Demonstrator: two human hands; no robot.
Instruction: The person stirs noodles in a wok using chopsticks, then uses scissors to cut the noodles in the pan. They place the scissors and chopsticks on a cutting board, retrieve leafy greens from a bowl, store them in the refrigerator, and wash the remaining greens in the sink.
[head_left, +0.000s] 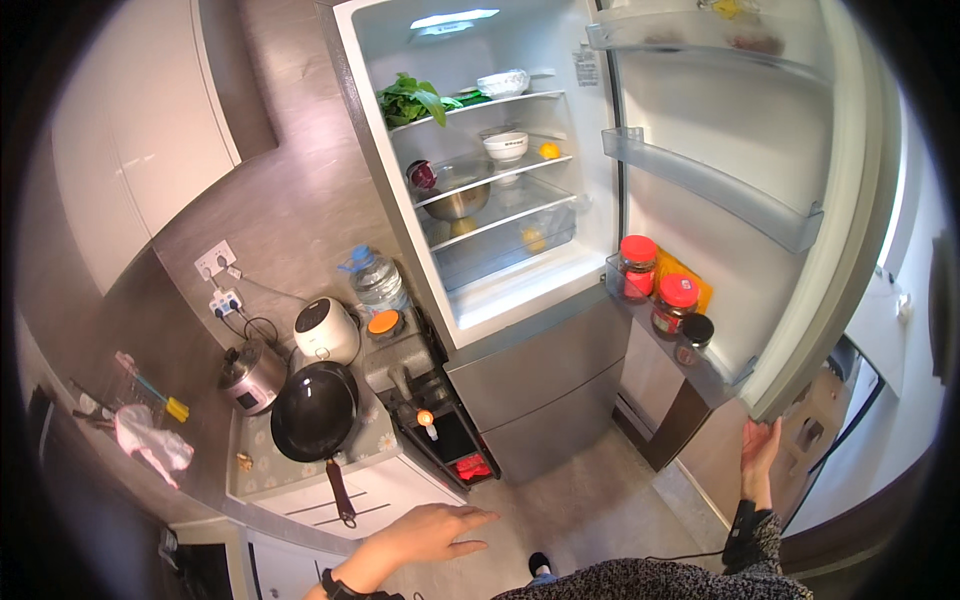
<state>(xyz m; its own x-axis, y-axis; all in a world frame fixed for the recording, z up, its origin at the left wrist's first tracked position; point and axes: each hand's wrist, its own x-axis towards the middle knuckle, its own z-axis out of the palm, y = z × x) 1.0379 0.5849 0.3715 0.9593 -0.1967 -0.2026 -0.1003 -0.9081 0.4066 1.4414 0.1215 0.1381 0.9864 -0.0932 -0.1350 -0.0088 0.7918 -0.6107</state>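
The refrigerator (540, 375) stands with its upper compartment open. My right hand (760, 450) grips the lower corner of the refrigerator door (780, 390) at the right. My left hand (442, 531) hangs over the floor at the bottom centre, empty, fingers apart. On the shelves lie leafy greens (411, 101), a foil- or film-covered bowl (503, 83), a white bowl (506, 145), a metal bowl (459, 201) and an orange fruit (550, 151). Red-lidded jars (637, 266) and a black-lidded jar (695, 337) stand in the lowest door shelf.
Left of the refrigerator, a counter (375, 442) bears a black frying pan (315, 412), its handle over the edge, a rice cooker (253, 375) and a white air fryer (326, 330). A large water bottle (377, 279) stands behind a narrow rack (450, 427). White wall cabinets (142, 127) hang above.
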